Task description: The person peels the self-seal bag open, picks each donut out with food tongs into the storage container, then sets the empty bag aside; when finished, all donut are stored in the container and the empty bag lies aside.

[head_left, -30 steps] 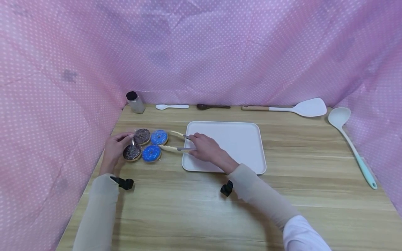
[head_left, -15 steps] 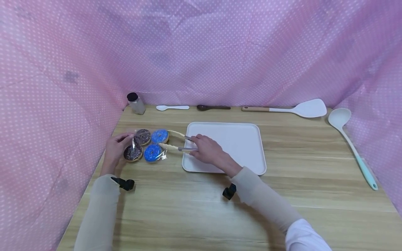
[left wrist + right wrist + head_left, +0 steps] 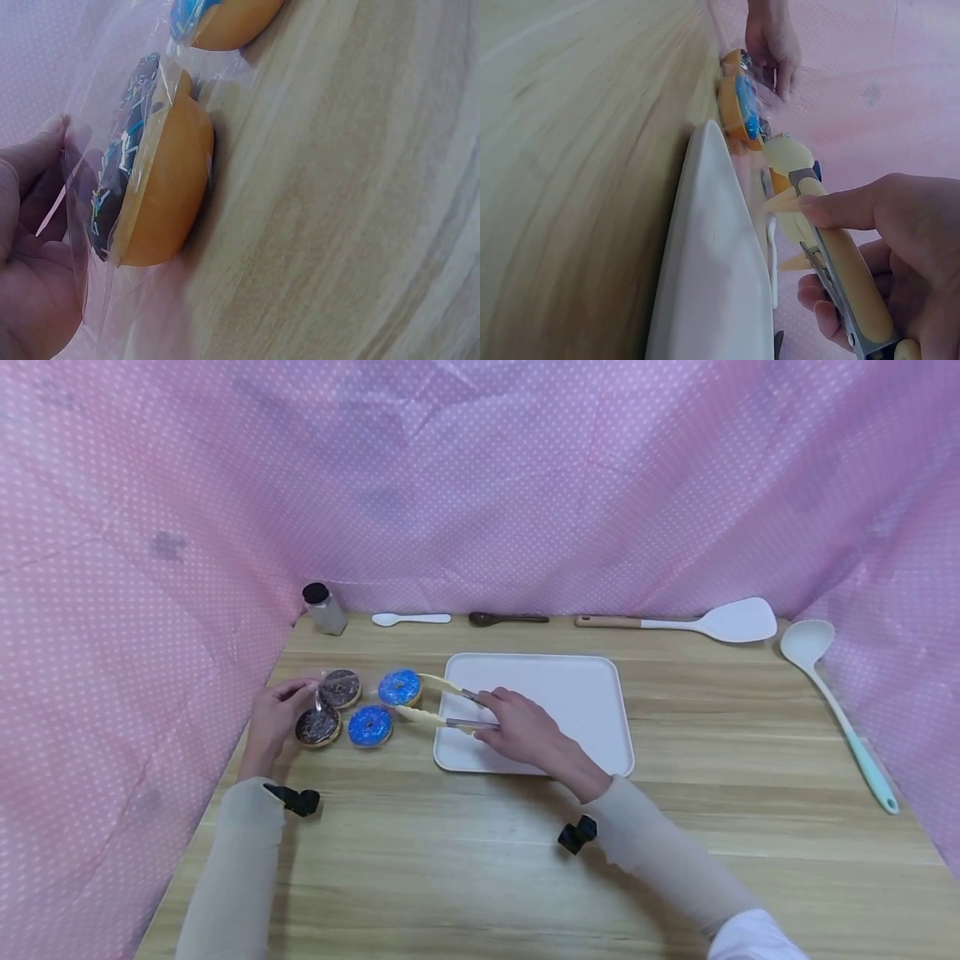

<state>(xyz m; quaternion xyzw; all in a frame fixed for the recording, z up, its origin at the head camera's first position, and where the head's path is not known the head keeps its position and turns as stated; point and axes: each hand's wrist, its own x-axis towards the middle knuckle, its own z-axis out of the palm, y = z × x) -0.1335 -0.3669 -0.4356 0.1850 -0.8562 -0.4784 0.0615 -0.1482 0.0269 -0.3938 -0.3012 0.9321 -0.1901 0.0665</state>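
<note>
tongs (image 3: pixel 442 703) tips hidden behind blue donut (image 3: pixel 400 687)

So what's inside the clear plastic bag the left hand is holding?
The clear bag shows chocolate sprinkled donuts and one blue-frosted donut. Their undersides are hidden. The other blue donut sits between the tongs.
</note>
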